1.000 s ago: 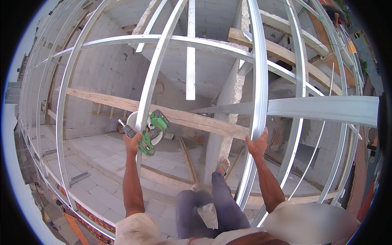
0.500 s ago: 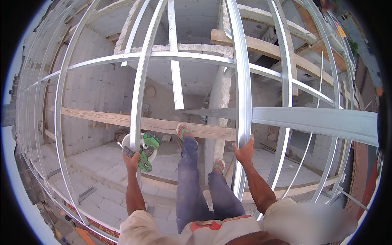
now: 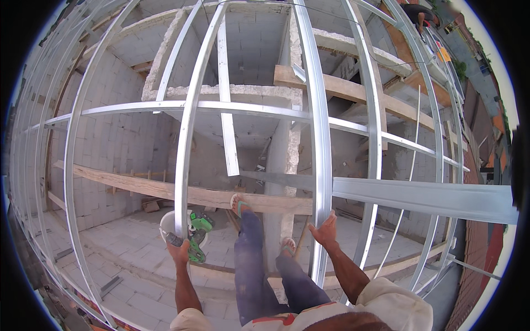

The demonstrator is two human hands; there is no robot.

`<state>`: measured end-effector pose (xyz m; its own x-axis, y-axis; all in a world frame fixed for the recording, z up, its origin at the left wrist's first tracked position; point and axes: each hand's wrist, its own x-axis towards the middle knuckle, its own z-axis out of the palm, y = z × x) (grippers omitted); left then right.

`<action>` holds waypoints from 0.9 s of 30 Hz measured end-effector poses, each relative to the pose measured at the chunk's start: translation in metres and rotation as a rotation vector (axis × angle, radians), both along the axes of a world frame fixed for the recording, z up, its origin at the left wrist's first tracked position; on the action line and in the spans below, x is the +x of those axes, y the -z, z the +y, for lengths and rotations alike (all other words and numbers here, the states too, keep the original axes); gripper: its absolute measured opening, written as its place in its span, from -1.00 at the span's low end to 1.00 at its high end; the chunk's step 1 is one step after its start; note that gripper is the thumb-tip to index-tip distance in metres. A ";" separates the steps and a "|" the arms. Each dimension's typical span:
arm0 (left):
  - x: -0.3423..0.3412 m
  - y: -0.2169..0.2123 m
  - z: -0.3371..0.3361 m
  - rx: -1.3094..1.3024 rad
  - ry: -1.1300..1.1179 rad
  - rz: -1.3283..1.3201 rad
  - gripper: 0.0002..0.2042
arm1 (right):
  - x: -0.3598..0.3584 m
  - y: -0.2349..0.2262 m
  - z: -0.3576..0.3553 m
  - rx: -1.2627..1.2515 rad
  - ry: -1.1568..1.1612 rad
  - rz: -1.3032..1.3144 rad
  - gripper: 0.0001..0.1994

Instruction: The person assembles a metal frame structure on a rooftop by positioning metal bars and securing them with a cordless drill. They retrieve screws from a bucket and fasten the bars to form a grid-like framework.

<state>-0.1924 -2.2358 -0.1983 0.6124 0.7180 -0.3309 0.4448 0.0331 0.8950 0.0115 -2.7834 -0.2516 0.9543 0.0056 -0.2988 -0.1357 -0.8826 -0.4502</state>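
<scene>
My left hand [image 3: 179, 252] is closed around a narrow silver steel channel [image 3: 182, 187]. Right beside it sits a green and black power tool [image 3: 197, 222], apparently at a white bucket [image 3: 167, 222] partly hidden behind the channel; a dark grey part of it reaches close to my fingers. My right hand [image 3: 324, 229] grips a wider steel beam [image 3: 322, 160], its thumb on the left side and fingers on the right. Between the two, my sandalled feet rest below, one on a wooden plank [image 3: 127, 181] and one at the top of a block wall [image 3: 288, 220].
More steel channels [image 3: 70, 160] run lengthwise, tied by a cross rail [image 3: 259, 111]. A wide steel piece [image 3: 425, 197] juts out rightward. Timber planks [image 3: 353, 91] span the far right. Deep block-walled rooms [image 3: 110, 138] lie below. Another person [image 3: 422, 16] bends at the far right.
The view has tilted, so the frame and both hands appear lower in the picture. Both hands keep their holds. The person at the far right shows more fully.
</scene>
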 end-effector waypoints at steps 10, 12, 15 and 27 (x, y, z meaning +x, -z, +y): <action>0.001 0.002 0.002 0.124 -0.058 0.093 -0.20 | 0.153 -0.110 0.117 0.105 -0.254 -0.450 0.02; -0.018 0.028 0.010 0.127 -0.081 0.143 -0.12 | 0.198 -0.102 0.159 0.182 -0.363 -0.380 0.00; -0.031 0.036 0.012 0.166 -0.080 0.146 -0.04 | 0.264 -0.112 0.257 0.227 -0.612 -0.345 -0.12; 0.017 -0.018 0.004 0.162 -0.016 0.182 -0.25 | 0.433 -0.067 0.604 -0.026 -1.196 -0.599 -0.39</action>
<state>-0.1750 -2.2317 -0.1805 0.5410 0.7798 -0.3150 0.6001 -0.0955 0.7942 0.4448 -2.1797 -0.1842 0.3497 0.9250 0.1485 0.9325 -0.3285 -0.1499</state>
